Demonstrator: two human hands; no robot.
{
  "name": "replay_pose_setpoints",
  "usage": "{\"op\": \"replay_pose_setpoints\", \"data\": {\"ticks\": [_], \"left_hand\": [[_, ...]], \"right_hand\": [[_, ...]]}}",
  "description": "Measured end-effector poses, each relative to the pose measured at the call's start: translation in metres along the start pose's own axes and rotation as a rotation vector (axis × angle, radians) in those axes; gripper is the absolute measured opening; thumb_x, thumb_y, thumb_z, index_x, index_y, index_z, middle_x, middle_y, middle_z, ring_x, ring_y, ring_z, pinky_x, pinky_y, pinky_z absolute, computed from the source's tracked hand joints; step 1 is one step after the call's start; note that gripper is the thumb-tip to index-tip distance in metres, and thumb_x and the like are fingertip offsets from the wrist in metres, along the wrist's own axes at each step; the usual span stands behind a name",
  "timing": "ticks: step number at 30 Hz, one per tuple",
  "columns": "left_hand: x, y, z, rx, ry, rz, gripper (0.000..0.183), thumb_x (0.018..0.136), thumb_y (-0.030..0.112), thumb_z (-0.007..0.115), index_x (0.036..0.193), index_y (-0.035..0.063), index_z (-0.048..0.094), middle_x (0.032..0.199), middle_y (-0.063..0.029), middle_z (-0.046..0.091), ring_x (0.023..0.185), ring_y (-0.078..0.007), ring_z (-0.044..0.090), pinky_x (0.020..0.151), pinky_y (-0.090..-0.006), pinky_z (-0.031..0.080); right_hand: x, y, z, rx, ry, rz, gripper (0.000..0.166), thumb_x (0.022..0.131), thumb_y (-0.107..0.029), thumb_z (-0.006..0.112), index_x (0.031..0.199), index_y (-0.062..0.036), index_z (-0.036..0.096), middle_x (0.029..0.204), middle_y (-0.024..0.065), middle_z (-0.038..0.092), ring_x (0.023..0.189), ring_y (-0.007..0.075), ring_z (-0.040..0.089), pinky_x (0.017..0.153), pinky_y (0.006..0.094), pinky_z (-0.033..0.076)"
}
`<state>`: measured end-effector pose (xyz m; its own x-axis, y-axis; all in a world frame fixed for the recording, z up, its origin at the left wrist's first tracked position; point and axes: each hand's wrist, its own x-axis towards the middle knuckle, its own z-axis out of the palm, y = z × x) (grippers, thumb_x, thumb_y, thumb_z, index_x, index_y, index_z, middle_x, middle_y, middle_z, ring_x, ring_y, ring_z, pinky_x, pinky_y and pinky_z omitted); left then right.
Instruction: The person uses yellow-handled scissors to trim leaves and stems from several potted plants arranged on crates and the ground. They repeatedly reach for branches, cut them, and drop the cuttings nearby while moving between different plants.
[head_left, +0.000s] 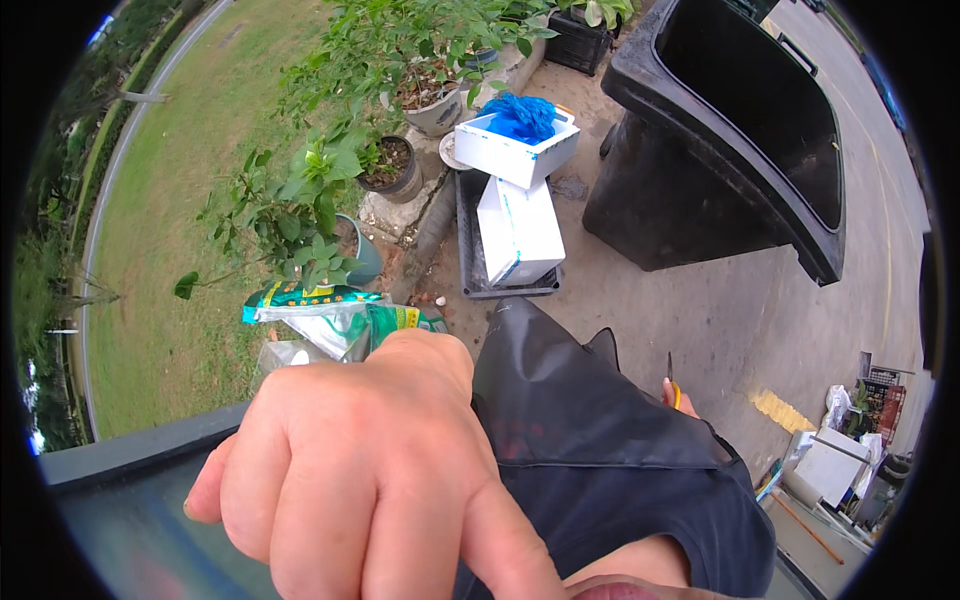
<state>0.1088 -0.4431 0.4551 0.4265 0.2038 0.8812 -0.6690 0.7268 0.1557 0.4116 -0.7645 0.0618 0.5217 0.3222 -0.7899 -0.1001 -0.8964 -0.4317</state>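
My left hand is raised very close to the camera, its back towards me and its fingers bent. The fingertips run past the lower edge, so whether they hold anything is hidden. Low on the right, beyond my dark apron, my right hand grips a pair of scissors by a yellow handle, the dark blade pointing away. The apron covers part of that hand. Past my left wrist lie green and silver plastic packages on the ground.
Ahead, a white foam box rests in a black plastic crate. Another foam box on top holds blue plastic. A large black wheeled bin stands right. Potted plants line the left kerb beside grass.
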Motion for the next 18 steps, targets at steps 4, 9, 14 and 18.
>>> {"op": "replay_pose_setpoints", "data": {"ticks": [4, 9, 14, 18], "left_hand": [[0.001, 0.012, -0.011, -0.112, -0.122, -0.051, 0.018, 0.065, -0.005, 0.046, 0.048, -0.0012, 0.042, 0.062, -0.0205, 0.051, 0.052, -0.0270, 0.042, 0.067, -0.0650, 0.043], [0.010, 0.012, -0.029, -0.147, -0.131, -0.069, 0.015, 0.061, -0.010, 0.047, 0.048, -0.0025, 0.043, 0.062, -0.0211, 0.051, 0.051, -0.0266, 0.041, 0.066, -0.0649, 0.043], [0.022, -0.015, -0.044, -0.146, -0.059, -0.038, 0.013, 0.061, -0.012, 0.047, 0.050, -0.0052, 0.047, 0.061, -0.0219, 0.051, 0.052, -0.0260, 0.043, 0.065, -0.0617, 0.046], [0.039, -0.069, -0.054, -0.093, -0.092, -0.031, 0.029, 0.074, -0.002, 0.044, 0.047, 0.0055, 0.042, 0.057, -0.0084, 0.047, 0.047, -0.0166, 0.040, 0.073, -0.0567, 0.050]], "right_hand": [[-0.003, -0.022, -0.001, 0.044, -0.062, 0.020, 0.050, 0.078, -0.055, 0.053, 0.077, -0.0059, 0.047, 0.057, 0.0061, 0.048, 0.043, 0.0147, 0.045, 0.042, 0.0279, 0.039], [0.030, -0.017, 0.004, 0.319, -0.038, 0.159, 0.048, 0.079, -0.055, 0.052, 0.079, -0.0074, 0.047, 0.056, 0.0035, 0.045, 0.043, 0.0130, 0.043, 0.040, 0.0268, 0.039], [0.031, 0.001, -0.016, 0.380, 0.004, 0.193, 0.047, 0.080, -0.055, 0.051, 0.080, -0.0078, 0.047, 0.056, 0.0029, 0.045, 0.044, 0.0118, 0.044, 0.039, 0.0249, 0.039], [0.032, 0.039, -0.043, 0.459, 0.031, 0.210, 0.048, 0.079, -0.055, 0.052, 0.081, -0.0075, 0.046, 0.056, 0.0031, 0.045, 0.042, 0.0121, 0.044, 0.039, 0.0247, 0.039]]}}
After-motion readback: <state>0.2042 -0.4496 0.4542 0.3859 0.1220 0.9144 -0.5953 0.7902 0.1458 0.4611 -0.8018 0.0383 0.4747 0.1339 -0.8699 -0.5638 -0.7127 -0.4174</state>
